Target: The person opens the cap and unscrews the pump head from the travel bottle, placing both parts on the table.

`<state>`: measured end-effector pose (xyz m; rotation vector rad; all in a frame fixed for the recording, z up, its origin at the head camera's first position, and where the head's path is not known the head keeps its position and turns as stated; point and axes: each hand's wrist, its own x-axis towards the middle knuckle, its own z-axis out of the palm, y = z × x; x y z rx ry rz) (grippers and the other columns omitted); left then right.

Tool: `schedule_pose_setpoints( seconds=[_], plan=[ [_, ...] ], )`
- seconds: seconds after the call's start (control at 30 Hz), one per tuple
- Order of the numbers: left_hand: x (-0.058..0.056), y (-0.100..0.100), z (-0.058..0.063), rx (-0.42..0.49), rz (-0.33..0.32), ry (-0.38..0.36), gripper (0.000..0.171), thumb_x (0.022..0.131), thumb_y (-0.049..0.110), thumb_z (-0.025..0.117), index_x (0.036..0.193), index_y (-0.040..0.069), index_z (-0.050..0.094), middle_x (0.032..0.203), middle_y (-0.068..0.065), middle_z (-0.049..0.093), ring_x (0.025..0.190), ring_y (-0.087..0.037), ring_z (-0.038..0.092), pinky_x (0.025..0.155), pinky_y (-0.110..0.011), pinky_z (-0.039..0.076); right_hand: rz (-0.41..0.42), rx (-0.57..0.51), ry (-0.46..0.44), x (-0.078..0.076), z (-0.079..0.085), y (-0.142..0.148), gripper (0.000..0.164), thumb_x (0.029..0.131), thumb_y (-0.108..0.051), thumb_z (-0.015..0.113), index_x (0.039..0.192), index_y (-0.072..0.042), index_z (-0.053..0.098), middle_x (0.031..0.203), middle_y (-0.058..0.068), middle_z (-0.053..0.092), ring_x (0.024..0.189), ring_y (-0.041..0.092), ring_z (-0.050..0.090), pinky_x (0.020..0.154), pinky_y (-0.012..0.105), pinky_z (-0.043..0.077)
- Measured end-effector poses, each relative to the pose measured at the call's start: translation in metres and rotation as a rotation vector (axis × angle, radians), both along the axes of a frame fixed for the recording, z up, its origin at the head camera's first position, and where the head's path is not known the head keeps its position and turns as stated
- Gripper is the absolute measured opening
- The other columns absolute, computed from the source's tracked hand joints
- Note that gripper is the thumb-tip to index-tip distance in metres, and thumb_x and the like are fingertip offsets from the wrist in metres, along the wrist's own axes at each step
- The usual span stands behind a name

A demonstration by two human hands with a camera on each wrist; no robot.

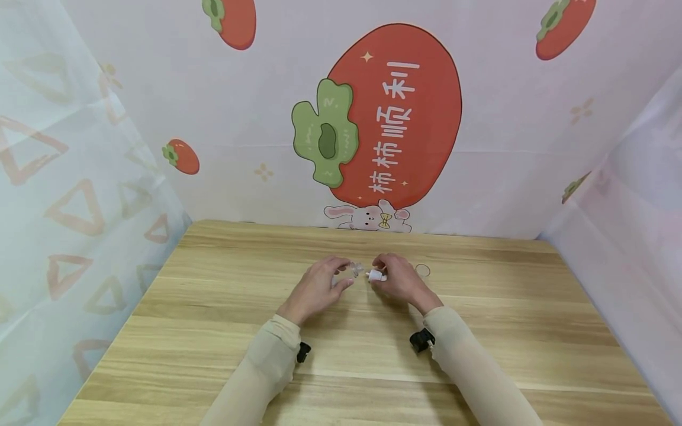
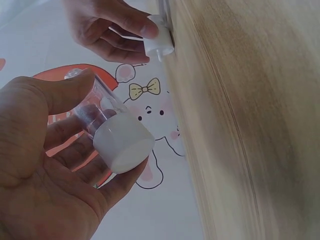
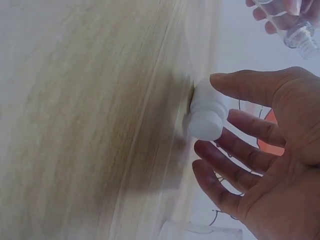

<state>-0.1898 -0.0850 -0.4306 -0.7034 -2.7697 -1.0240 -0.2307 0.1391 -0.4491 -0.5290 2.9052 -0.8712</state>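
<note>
My left hand (image 1: 318, 287) holds a small clear bottle (image 2: 102, 100) between thumb and fingers. The bottle has a white base (image 2: 124, 144), and its bare threaded neck (image 3: 302, 41) points toward the other hand. Close by on the right, my right hand (image 1: 401, 278) pinches a white pump top (image 3: 206, 117) between thumb and fingers. A short thin stem sticks out of the pump top in the left wrist view. Bottle and pump top are apart, a small gap between them, low over the far part of the table.
A clear round cap (image 1: 422, 270) stands on the wooden table (image 1: 346, 355), right of my right hand. Behind the table's far edge hangs a cloth with a big red persimmon print (image 1: 415, 118). Similar cloth covers the left and right sides.
</note>
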Motion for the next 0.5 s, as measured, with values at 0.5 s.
schedule_pose_setpoints(
  seconds=[0.5],
  plan=[
    [-0.009,0.001,-0.003,0.002,0.062,-0.073,0.035,0.097,0.021,0.071,0.127,0.005,0.063,0.117,-0.012,0.066,0.106,-0.029,0.064,0.089,-0.042,0.054,-0.028,-0.035,0.005,0.022,0.017,0.012,0.041,0.088,-0.017,0.082,0.123,-0.004,0.066,0.119,0.009,0.065,0.109,0.028,0.061,0.091,0.046,0.054]
  ],
)
